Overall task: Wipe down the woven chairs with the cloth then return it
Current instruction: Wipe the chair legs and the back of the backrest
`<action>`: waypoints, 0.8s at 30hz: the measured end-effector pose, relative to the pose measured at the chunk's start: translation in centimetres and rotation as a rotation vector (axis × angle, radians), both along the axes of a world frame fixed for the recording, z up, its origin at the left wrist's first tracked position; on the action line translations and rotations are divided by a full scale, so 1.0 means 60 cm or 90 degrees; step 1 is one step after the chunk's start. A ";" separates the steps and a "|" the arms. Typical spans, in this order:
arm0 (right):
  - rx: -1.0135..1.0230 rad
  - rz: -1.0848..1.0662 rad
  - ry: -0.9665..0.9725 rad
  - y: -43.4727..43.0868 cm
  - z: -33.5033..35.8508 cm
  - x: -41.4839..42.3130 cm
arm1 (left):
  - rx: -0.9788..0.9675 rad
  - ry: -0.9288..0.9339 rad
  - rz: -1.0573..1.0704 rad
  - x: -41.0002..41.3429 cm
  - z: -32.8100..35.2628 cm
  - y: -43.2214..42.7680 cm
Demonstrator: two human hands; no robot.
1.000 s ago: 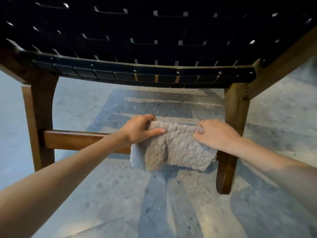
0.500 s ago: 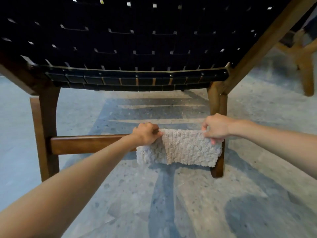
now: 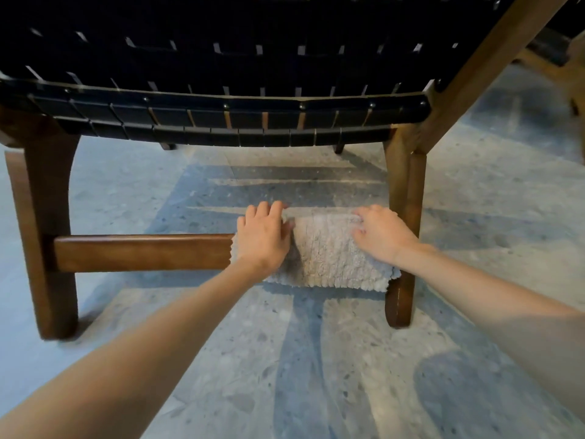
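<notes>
Speckled grey terrazzo floor [image 3: 316, 359] spreads under a woven chair [image 3: 221, 58]: flat black straps on a brown wooden frame. A nubbly grey cloth [image 3: 329, 261] drapes over its smooth low rail [image 3: 142, 251]. The left hand [image 3: 262, 239] and right hand [image 3: 384, 234], apart, curl their fingers over the cloth's top.
</notes>
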State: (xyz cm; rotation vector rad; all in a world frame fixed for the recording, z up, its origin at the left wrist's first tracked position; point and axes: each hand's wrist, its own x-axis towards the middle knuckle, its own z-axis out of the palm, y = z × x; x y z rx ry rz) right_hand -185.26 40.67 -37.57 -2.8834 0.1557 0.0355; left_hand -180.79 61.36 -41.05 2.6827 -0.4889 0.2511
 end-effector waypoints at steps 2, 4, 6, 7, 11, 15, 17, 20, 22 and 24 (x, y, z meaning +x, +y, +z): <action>0.057 0.068 -0.020 -0.007 -0.017 -0.013 | 0.000 -0.036 -0.069 -0.015 -0.023 0.004; 0.013 0.157 -0.007 -0.012 -0.037 -0.026 | 0.126 -0.061 -0.135 -0.025 -0.042 0.007; -0.116 0.230 0.000 -0.017 -0.065 -0.034 | 0.272 -0.081 -0.141 -0.025 -0.054 0.001; -0.184 0.246 -0.015 -0.020 -0.076 -0.034 | 0.316 -0.087 -0.133 -0.023 -0.056 -0.005; -0.366 0.279 -0.105 -0.034 -0.091 -0.014 | 0.385 -0.120 -0.143 -0.018 -0.052 -0.029; -0.380 0.255 -0.164 -0.050 -0.097 -0.018 | 0.381 -0.150 -0.184 -0.018 -0.053 -0.033; -0.397 0.233 -0.167 -0.055 -0.104 -0.025 | 0.376 -0.160 -0.212 -0.019 -0.055 -0.032; -0.425 0.205 -0.154 -0.050 -0.108 -0.027 | 0.381 -0.167 -0.213 -0.016 -0.060 -0.020; -0.436 0.207 -0.150 -0.042 -0.104 -0.022 | 0.388 -0.189 -0.200 -0.015 -0.067 -0.010; -0.434 0.223 -0.153 -0.032 -0.097 -0.019 | 0.394 -0.229 -0.188 -0.017 -0.070 0.000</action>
